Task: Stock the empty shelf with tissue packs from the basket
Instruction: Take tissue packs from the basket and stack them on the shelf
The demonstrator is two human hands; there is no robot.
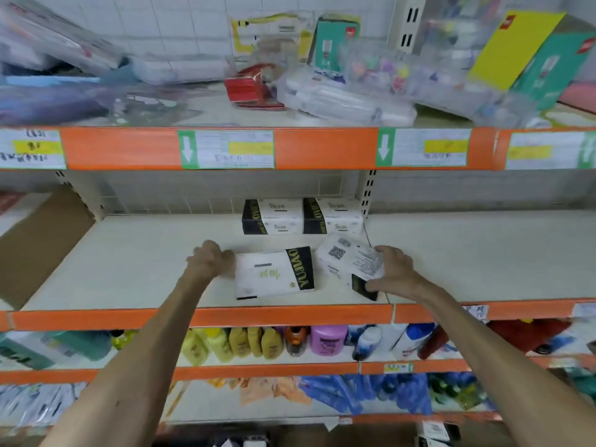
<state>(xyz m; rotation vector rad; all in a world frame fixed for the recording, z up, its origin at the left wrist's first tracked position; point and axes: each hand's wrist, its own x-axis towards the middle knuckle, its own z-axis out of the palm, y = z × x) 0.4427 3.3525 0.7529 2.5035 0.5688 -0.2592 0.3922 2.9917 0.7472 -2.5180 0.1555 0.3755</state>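
While two stacks of tissue packs stand at the shelf back, the left hand curls against a flat pack's edge and the right hand grips a tilted pack.

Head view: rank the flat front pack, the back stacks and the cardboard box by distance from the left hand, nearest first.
1. Flat front pack, touching the left hand on its right.
2. Back stacks, behind and to the right, against the shelf's rear.
3. Cardboard box, far off on the shelf's left end.
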